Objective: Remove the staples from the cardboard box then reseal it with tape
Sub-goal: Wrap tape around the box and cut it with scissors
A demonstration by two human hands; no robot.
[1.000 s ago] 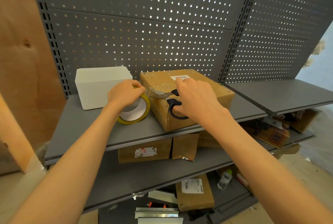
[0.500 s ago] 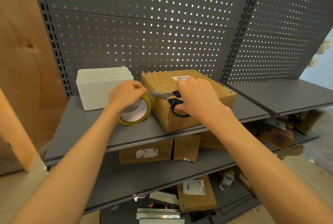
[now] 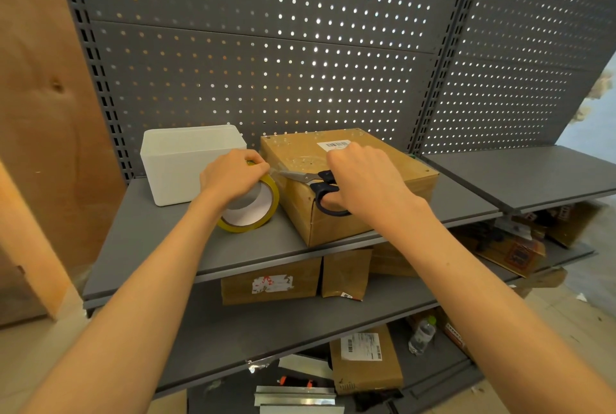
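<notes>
A brown cardboard box [image 3: 353, 213] with a white barcode label stands on the top grey shelf [image 3: 160, 240]. My left hand [image 3: 233, 175] grips a yellowish roll of tape [image 3: 253, 210], held upright just left of the box, with a clear strip stretched from the roll to the box's top left edge. My right hand [image 3: 363, 177] holds black-handled scissors [image 3: 316, 182], fingers through the loops. The blades point left at the tape strip over the box's edge.
A white rectangular bin [image 3: 186, 163] stands behind the tape roll on the same shelf. Grey pegboard [image 3: 283, 73] backs the shelving. Lower shelves hold several cardboard parcels [image 3: 270, 283], a plastic bottle [image 3: 421, 335] and metal strips [image 3: 295, 395]. Plywood [image 3: 36, 113] stands at the left.
Both hands have stayed in place. The scissors' blades have edged slightly further left toward the tape strip.
</notes>
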